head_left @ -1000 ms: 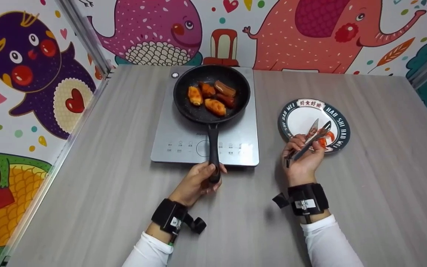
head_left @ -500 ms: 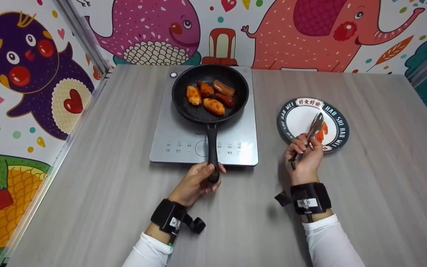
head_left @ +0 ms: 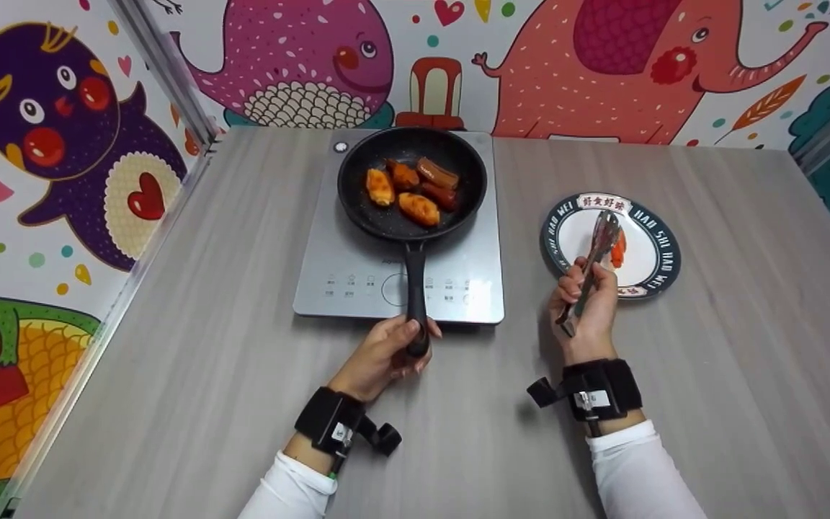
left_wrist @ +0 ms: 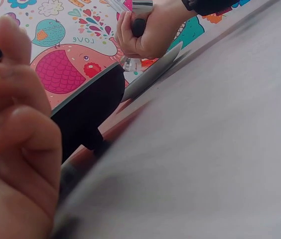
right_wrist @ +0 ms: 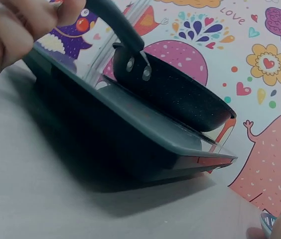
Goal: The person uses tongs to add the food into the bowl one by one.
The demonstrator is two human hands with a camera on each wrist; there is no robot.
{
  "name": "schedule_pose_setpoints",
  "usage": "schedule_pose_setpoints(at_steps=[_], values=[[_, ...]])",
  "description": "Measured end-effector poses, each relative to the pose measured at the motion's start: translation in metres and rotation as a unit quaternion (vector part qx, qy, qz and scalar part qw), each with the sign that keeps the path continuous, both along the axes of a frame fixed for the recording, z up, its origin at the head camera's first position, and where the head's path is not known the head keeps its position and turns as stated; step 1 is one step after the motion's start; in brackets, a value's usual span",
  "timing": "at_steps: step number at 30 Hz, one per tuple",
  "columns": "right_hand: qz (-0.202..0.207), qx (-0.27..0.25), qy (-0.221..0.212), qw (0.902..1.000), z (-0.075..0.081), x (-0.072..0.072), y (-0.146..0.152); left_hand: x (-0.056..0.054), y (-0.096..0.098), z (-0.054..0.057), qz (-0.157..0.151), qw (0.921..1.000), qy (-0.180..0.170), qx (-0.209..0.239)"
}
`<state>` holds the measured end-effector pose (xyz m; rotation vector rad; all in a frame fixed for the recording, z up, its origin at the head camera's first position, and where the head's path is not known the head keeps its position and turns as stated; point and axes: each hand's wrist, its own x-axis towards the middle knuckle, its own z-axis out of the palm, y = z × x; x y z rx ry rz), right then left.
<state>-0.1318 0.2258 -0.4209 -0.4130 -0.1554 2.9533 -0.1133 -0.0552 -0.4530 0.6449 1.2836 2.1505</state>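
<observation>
My left hand [head_left: 384,357] grips the end of the black handle [head_left: 416,288] of a frying pan [head_left: 357,209]. Inside the pan lie several browned food pieces, among them an orange-brown one [head_left: 418,208] and a brown scored one [head_left: 437,174]. Metal tongs [head_left: 595,252] are held in my right hand [head_left: 588,310] over a dark-rimmed white plate [head_left: 570,231]. Their arms are close together, the tips above the plate's middle. An orange-red food piece [head_left: 618,249] shows just right of the tips; whether the tongs touch or pinch any food I cannot tell.
Under the pan is a silver induction cooker [head_left: 343,267] with touch controls along its front. A grey wood-grain table [head_left: 228,288] carries everything. Walls with cartoon animals [head_left: 617,94] stand at the back and left.
The tongs' spread arms have come together, and their tips have moved left and away over the plate, baring more of the orange-red piece. The left hand and pan stay put.
</observation>
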Motion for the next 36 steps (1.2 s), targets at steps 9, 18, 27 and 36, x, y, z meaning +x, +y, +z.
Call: schedule_pose_setpoints(at_steps=[9,18,27,36], values=[[-0.014,0.242,-0.012,0.9701,0.001,-0.001,-0.011,0.001,0.0,0.0,0.001,1.0,-0.005,-0.002],[0.008,0.431,-0.007,0.9021,0.003,0.003,-0.024,0.001,-0.001,0.0,0.0,1.0,0.0,-0.005],[0.029,0.519,0.024,0.8537,0.002,0.006,-0.038,0.001,-0.001,-0.001,0.002,1.0,0.002,-0.007],[0.061,0.577,0.052,0.8129,0.003,0.01,-0.054,0.001,0.0,-0.001,0.003,0.9999,-0.007,-0.011]])
